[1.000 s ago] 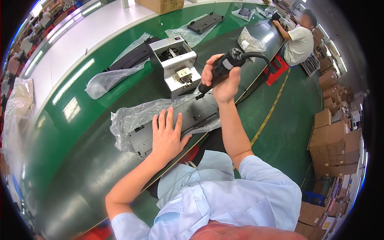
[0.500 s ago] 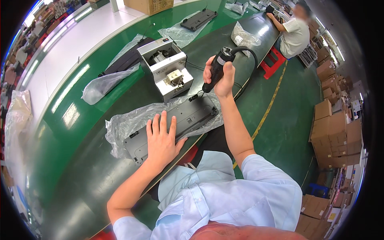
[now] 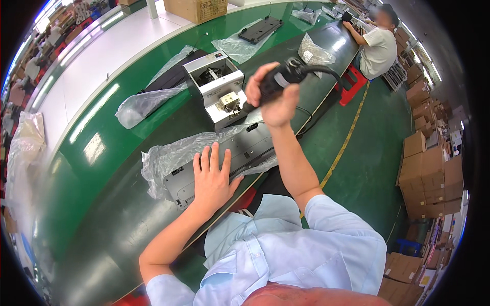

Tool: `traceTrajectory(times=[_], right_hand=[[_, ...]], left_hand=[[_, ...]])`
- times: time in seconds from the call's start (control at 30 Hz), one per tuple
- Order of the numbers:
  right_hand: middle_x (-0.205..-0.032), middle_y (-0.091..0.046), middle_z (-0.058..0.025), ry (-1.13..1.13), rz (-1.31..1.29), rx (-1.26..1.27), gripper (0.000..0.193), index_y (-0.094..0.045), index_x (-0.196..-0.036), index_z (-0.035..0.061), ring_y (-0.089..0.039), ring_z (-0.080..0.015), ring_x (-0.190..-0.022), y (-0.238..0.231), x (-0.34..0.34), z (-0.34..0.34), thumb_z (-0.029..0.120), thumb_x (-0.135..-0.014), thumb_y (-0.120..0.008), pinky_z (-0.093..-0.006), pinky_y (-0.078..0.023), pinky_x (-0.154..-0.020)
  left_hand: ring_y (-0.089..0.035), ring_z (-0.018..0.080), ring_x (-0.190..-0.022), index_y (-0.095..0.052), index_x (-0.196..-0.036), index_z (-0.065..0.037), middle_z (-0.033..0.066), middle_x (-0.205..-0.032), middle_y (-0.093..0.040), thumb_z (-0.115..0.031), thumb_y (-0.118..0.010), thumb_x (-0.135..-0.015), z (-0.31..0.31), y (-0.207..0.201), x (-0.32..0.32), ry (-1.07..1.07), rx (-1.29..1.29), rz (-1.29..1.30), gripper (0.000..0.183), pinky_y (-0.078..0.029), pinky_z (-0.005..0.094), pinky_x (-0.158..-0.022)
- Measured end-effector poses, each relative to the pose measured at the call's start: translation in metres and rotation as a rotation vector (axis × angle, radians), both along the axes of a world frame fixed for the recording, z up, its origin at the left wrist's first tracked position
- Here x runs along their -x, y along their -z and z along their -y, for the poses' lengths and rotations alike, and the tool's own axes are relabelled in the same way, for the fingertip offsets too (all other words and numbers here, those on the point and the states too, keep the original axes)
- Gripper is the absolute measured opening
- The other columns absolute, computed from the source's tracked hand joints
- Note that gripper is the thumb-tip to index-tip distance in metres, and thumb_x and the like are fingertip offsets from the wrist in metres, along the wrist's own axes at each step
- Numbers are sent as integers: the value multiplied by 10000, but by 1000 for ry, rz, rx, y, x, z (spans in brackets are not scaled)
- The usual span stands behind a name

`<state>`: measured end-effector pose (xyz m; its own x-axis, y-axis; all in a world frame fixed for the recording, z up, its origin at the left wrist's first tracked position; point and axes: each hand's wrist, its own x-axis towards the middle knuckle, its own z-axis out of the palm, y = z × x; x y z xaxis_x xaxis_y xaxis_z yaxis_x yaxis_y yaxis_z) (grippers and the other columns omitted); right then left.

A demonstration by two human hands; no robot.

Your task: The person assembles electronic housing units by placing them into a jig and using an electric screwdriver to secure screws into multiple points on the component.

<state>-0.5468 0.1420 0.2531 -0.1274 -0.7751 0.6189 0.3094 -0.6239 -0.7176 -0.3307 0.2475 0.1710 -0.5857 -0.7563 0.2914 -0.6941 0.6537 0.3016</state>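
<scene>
My left hand [image 3: 212, 178] lies flat, fingers spread, on a dark keyboard [image 3: 250, 147] turned underside up. A crumpled clear plastic bag [image 3: 162, 157] is beneath and around the keyboard. In my right hand [image 3: 279, 108] is a black electric screwdriver [image 3: 275, 84], its cord trailing off to the right. It is tilted, and its tip points left to the front of a white screw feeder [image 3: 217, 87]. Motion blur hides whether the tip touches the feeder. The feeder stands just beyond the keyboard, its top open.
More bagged keyboards [image 3: 171, 74] lie on the green belt beyond the feeder, with another keyboard [image 3: 260, 29] farther off. A clear bag of small parts [image 3: 314, 51] rests on the bench. A co-worker [image 3: 378, 48] sits at the far right by a red stool [image 3: 352, 85]. Cardboard boxes [image 3: 426, 173] are stacked right.
The screwdriver has left the keyboard's right end and swung up and left to the screw feeder, tilting over. My left hand has stayed on the keyboard.
</scene>
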Motion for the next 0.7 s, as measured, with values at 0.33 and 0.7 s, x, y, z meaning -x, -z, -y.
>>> traceTrajectory(times=[0.33,0.7], right_hand=[[-685,-547,-72,-51,-49,-161,825,-549,-1072,8,-506,-151,-546,6,1,-31,809,-875,-545,-311,-434,-545],[-668,-548,-76,111,-141,-230,821,-544,-1065,-25,-507,-135,-527,14,67,-87,782,-923,-495,-295,-426,-516]], left_hand=[[-421,456,-1371,-564,-1418,-25,275,-1528,-424,-421,-802,-794,-1,3,-3,3,13,-28,776,-286,604,-1160],[-406,456,-1396,-554,-1424,-19,262,-1533,-423,-401,-813,-795,0,0,1,-6,-8,7,780,-284,601,-1164]])
